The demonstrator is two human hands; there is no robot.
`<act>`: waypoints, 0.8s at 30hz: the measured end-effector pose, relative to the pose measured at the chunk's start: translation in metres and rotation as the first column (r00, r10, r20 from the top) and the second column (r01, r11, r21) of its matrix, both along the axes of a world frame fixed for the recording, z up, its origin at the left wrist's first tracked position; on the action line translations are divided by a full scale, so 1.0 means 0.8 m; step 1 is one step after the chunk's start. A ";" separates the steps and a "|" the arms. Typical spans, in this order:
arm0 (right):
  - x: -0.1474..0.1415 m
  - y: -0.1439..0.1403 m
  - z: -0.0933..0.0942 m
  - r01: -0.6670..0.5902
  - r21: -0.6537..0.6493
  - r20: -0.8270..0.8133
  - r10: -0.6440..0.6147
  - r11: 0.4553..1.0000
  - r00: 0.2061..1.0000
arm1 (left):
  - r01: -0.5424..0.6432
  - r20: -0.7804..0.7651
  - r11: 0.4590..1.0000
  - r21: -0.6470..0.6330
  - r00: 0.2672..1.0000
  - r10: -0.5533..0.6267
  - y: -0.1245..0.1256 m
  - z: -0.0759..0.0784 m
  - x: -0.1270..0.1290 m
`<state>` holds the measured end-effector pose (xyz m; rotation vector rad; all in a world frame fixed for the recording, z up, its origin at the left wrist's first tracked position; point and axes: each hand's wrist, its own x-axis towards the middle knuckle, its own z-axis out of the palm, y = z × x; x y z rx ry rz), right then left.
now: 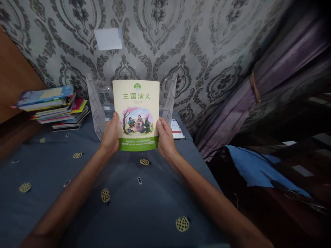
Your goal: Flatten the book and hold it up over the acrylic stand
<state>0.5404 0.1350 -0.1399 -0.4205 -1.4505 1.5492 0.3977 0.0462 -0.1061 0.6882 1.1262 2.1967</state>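
Between my two hands a book (137,115) is held upright, its cream and green cover facing me, with Chinese lettering and a picture of seated figures under a pink tree. My left hand (110,134) grips its left edge, thumb on the front. My right hand (166,137) grips the right edge the same way. Fingers behind the cover are hidden. Just beyond the book stands a clear plastic rack (94,106), its side panels showing to either side. The book covers the rack's middle.
A stack of books (59,108) lies at the left on the blue patterned cloth (124,213). A phone (178,129) rests beside the rack's right side. Patterned wallpaper rises behind, bearing a white card (108,39). A purple curtain (240,93) hangs at the right, above blue fabric (253,168).
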 end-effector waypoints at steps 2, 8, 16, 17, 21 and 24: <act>0.000 -0.001 0.001 -0.001 0.004 -0.003 0.001 1.000 1.000 | -0.031 -0.002 0.999 -0.011 1.000 0.031 -0.002 0.005 -0.001; -0.003 -0.009 -0.006 0.025 0.082 0.101 -0.034 0.996 0.994 | -0.084 -0.009 0.996 -0.039 0.996 0.084 -0.007 0.000 -0.008; -0.003 -0.012 -0.011 -0.015 0.035 0.071 0.013 0.999 0.997 | -0.075 0.002 0.997 -0.006 0.997 0.075 -0.006 -0.003 -0.012; -0.004 -0.012 -0.011 -0.016 0.033 0.066 0.014 0.999 0.998 | -0.068 -0.001 0.998 -0.001 0.998 0.068 -0.006 -0.002 -0.012; -0.004 -0.013 -0.012 -0.005 0.043 0.069 0.002 0.999 0.998 | -0.077 0.005 0.997 -0.021 0.997 0.078 -0.006 -0.003 -0.013; -0.003 -0.014 -0.011 0.006 0.055 0.093 -0.011 0.998 0.996 | -0.107 0.002 0.994 -0.027 0.994 0.107 -0.006 -0.004 -0.015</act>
